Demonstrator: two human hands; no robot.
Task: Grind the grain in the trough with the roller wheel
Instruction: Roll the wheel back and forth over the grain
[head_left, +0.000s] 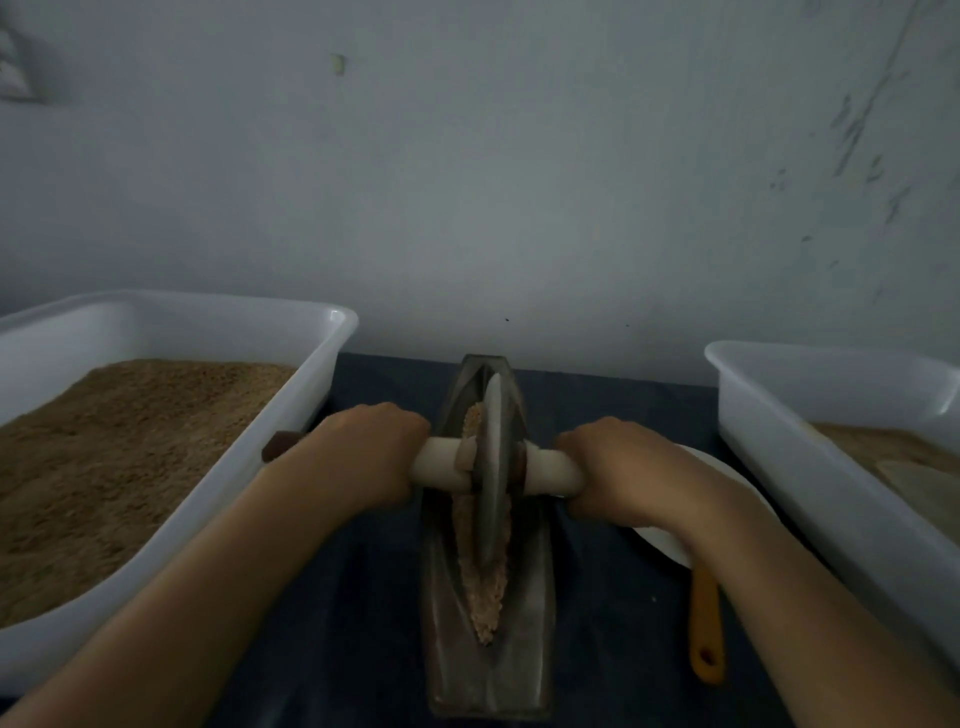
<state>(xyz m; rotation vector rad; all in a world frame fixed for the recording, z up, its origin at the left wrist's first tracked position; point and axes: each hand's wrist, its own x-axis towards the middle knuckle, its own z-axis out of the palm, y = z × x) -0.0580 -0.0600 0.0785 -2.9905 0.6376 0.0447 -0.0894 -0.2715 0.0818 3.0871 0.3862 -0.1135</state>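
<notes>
The trough (488, 670) is lying lengthwise on the dark cloth (613, 623), and everything here is sitting around it: a big white tub (171, 332) of grain to its left, another tub (769, 415) to its right. The grain (485, 603) is lying along the trough's groove, with the wheel (492, 467) standing upright in it towards the far half. The left hand (363, 452) is gripping the axle (441, 462) left of the trough, the right hand (618, 467) gripping it on the right. I'd say both should be pressing down evenly and keeping the wheel upright, rolling the full groove. Right of the trough, the arm is hiding most of a white dish (670, 540) and the top of an orange handle (705, 629); the dim light is blurring how fine the grain is
</notes>
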